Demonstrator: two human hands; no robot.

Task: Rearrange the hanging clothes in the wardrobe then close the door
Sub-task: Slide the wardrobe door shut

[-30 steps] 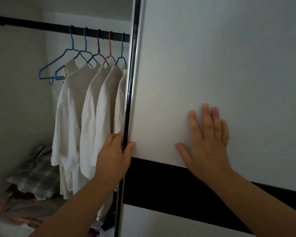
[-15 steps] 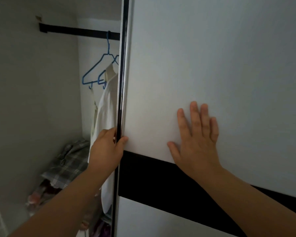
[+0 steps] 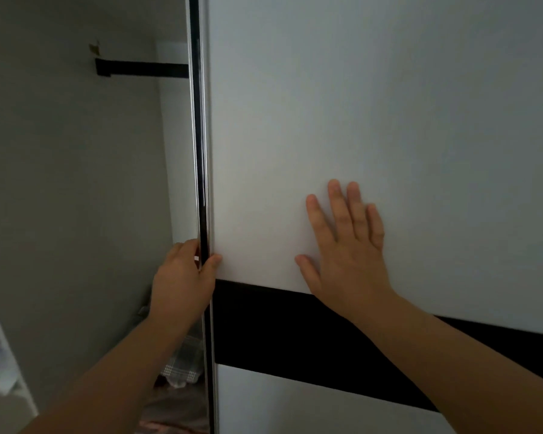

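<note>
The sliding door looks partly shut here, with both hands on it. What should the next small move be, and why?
Probably slide the door a little further left. A gap remains between its metal edge and the wardrobe side wall, with the rail and plaid cloth showing through. The left hand grips that edge, so it likely must let go before the gap closes; the right hand, flat on the panel, can finish.

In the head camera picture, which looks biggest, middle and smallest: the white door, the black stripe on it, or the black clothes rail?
1. white door
2. black stripe
3. black clothes rail, mostly hidden behind the door, so only a short piece shows.
</note>
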